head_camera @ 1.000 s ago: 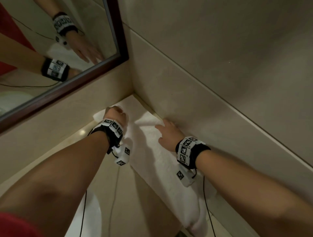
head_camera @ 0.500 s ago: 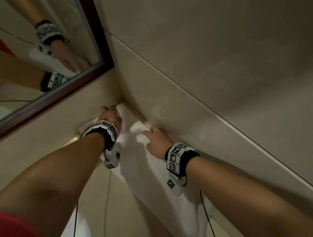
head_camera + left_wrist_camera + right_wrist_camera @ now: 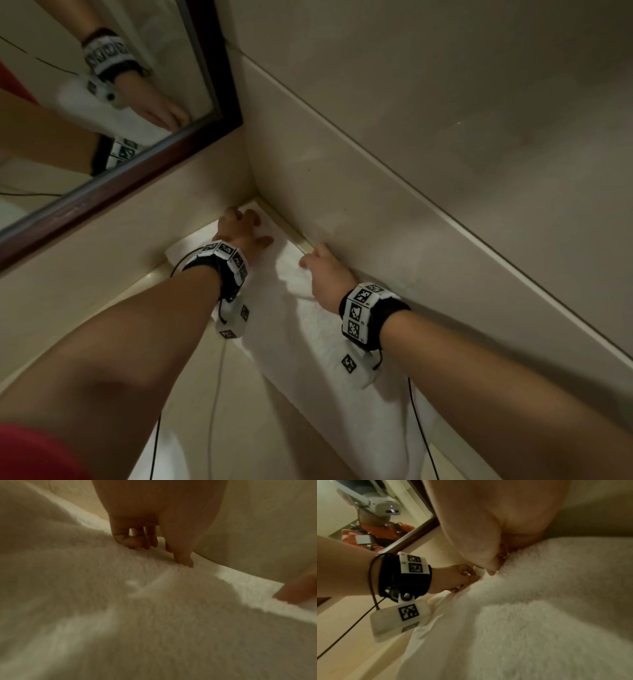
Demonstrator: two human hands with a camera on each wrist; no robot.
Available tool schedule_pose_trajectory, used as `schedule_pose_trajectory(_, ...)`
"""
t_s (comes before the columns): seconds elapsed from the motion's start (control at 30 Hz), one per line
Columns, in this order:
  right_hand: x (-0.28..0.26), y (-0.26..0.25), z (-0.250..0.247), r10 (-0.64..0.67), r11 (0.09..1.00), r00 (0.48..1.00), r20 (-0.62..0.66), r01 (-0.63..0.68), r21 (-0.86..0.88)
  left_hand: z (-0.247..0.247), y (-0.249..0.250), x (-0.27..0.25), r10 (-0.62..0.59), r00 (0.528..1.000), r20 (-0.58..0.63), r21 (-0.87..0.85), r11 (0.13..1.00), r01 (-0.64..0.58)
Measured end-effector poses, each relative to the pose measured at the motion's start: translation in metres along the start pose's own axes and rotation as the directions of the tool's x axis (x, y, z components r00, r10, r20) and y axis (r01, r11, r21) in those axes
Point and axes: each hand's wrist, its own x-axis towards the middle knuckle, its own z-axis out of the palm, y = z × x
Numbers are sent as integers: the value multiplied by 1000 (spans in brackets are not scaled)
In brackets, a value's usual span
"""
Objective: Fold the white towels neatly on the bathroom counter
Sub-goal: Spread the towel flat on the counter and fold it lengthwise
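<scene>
Sliding farther into the corner now compared with a moment ago, left hand [image 3: 239, 233] reaching the far end of the white towel [image 3: 308, 329] and pressing down with spread fingertips [image 3: 133, 542], gripping nothing. Lying flat on the towel's right edge just beside the wall [image 3: 411, 178], right hand [image 3: 325, 277], fingers extended and pressing, holding nothing. Stretching along the counter [image 3: 191, 404] against the wall, from the far corner toward the near right, below the mirror [image 3: 102, 102].
</scene>
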Motion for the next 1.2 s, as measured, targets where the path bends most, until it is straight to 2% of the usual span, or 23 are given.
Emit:
schedule_pose_trajectory(0.13,-5,1,-2,-8,982,999,-51,-2,-191,-1,5,6,-7,1000,-22,35,999,8)
schedule_pose_trajectory(0.33,-14,3,9,14,960,999,-41,-25,-279,-4,13,-2,-36,998,-43,11,999,37)
schedule_pose_trajectory(0.53,-32,0,10,-176,916,984,25,173,-361,-4,18,-28,44,999,17,150,988,-46)
schedule_pose_trajectory(0.6,-38,-1,15,-187,916,982,40,189,-355,3,20,-41,93,995,42,234,967,-100)
schedule_pose_trajectory(0.77,-57,14,19,-67,958,980,187,116,-262,12,17,-62,140,983,118,298,940,-170)
schedule_pose_trajectory(1.0,-106,25,32,46,984,983,176,-15,-176,20,22,-111,116,984,138,314,937,-154)
schedule_pose_trajectory(1.1,-134,27,39,95,990,979,179,-74,-122,27,23,-142,140,978,154,288,941,-180)
schedule_pose_trajectory(1.2,-169,26,51,125,989,984,125,-114,-94,34,26,-177,178,964,196,293,928,-231)
